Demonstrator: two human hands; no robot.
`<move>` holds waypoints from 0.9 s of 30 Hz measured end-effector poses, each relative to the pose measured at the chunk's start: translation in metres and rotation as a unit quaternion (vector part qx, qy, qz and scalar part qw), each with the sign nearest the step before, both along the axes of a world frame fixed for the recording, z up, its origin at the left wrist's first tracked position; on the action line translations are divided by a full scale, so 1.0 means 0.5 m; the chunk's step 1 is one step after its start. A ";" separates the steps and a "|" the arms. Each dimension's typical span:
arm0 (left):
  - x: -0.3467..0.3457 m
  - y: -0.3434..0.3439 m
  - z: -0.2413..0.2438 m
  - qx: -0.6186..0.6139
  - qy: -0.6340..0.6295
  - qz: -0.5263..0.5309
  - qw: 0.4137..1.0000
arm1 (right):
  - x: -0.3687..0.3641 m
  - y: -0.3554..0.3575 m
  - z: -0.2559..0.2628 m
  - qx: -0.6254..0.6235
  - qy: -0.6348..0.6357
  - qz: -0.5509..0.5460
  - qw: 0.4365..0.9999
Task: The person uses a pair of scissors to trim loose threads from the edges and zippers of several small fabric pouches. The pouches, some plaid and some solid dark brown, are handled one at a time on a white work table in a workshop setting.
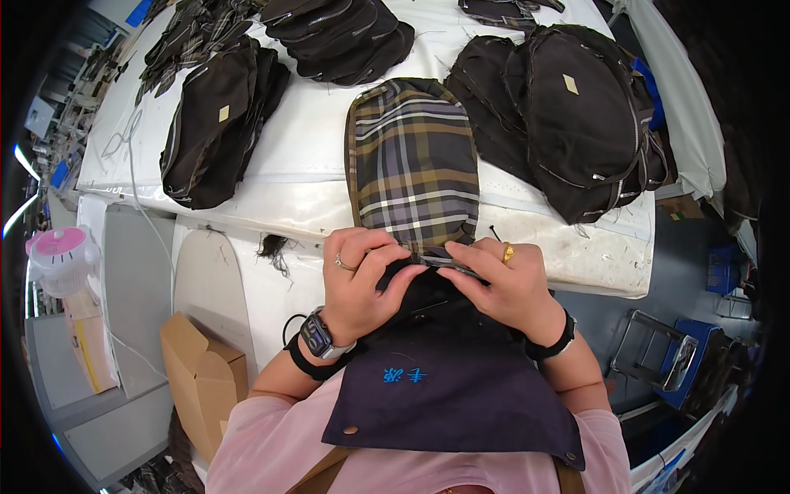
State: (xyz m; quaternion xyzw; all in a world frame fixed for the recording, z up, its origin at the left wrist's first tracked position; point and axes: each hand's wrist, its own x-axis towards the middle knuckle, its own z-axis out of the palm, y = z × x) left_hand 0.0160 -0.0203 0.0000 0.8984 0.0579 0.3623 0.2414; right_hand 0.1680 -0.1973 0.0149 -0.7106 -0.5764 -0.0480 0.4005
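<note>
A plaid fabric bag piece [415, 163], brown, grey and white with a dark bound rim, lies over the table's front edge, its near end between my hands. My left hand [364, 272] wears a ring and a watch and pinches the near edge at the left. My right hand [503, 281], with a gold-coloured ring and a black band, grips a thin silvery-grey piece [439, 260] at that edge. Fingers partly cover this piece, so I cannot tell whether it is a blade or a zipper. Dark cloth hangs just below my fingertips.
Black zippered bag pieces lie at left [213, 123], back [345, 43] and right [574, 117] on the white-covered table [296, 145]. An open cardboard box [207, 383] and a pink-and-white fan [62, 259] stand at left. A metal-framed stool [651, 349] is at right.
</note>
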 end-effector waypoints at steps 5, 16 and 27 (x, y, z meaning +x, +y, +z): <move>0.001 0.001 0.002 -0.015 -0.002 -0.006 1.000 | 0.007 0.005 -0.005 0.011 -0.024 0.015 1.000; 0.002 0.001 0.008 -0.041 0.001 -0.004 0.999 | 0.020 0.017 -0.012 0.018 -0.049 0.044 0.998; 0.009 0.002 0.014 -0.035 -0.007 -0.003 0.999 | 0.016 0.021 -0.031 0.037 -0.022 0.032 0.999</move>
